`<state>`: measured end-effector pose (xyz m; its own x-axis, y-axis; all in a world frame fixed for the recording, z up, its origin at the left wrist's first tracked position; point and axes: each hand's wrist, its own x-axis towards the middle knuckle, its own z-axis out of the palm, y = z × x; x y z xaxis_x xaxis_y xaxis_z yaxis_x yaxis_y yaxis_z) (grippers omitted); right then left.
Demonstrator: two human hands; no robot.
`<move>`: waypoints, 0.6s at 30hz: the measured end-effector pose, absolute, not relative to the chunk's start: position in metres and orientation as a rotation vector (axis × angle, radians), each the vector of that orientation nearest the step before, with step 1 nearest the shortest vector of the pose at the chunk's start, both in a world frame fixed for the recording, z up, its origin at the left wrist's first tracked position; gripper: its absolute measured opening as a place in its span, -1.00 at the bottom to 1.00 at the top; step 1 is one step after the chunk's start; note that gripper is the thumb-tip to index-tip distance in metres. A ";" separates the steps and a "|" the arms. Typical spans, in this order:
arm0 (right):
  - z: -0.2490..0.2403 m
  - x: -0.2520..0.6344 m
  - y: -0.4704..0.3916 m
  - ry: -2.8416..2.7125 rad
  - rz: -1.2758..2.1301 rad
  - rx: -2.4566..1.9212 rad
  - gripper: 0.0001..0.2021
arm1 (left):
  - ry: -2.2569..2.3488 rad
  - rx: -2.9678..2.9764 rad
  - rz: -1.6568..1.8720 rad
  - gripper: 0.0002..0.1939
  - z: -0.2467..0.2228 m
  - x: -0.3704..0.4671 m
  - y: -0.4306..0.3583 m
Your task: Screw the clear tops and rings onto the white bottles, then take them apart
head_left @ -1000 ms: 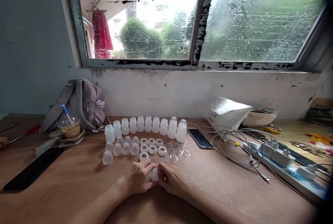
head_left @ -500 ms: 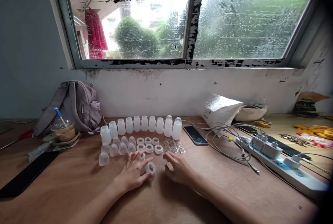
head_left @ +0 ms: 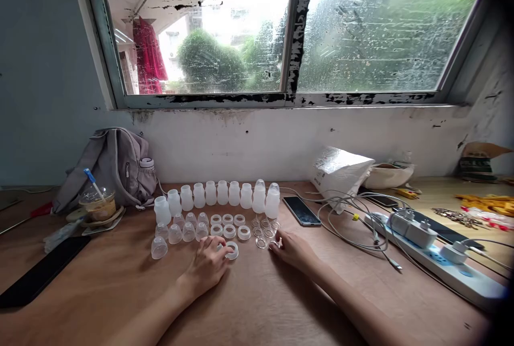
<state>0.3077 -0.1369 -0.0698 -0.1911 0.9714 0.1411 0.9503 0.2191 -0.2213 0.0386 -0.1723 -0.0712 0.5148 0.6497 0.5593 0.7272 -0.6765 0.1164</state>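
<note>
left hand [head_left: 209, 266] fingers touching white ring [head_left: 232, 250], right hand [head_left: 294, 249] fingertips at clear rings [head_left: 265, 231]

Bottles [head_left: 217, 194] behind rings [head_left: 228, 226]; phone [head_left: 301, 210] right.

Near table edge [head_left: 249, 314] bare, open for passage. Bottle rows [head_left: 217, 196] block middle toward far edge. Cables [head_left: 361, 217], power strip [head_left: 433, 249] crowd right side; black phone [head_left: 40, 271] lies left.

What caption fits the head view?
Left hand rests by a white ring, right hand touches clear rings before small bottles.
</note>
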 end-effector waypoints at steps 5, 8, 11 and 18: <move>-0.074 0.307 -0.134 -2.210 0.121 -1.815 -0.77 | -1.151 -2.635 -0.873 -0.72 -0.071 0.036 -0.173; -0.075 0.307 -0.133 -2.195 0.119 -1.831 -0.76 | -1.172 -2.651 -0.853 -0.67 -0.069 0.036 -0.175; -0.075 0.307 -0.133 -2.188 0.109 -1.836 -0.76 | -1.205 -2.660 -0.830 -0.65 -0.067 0.036 -0.176; -0.076 0.308 -0.134 -2.169 0.111 -1.806 -0.78 | -1.300 -2.677 -0.685 -0.63 -0.067 0.035 -0.174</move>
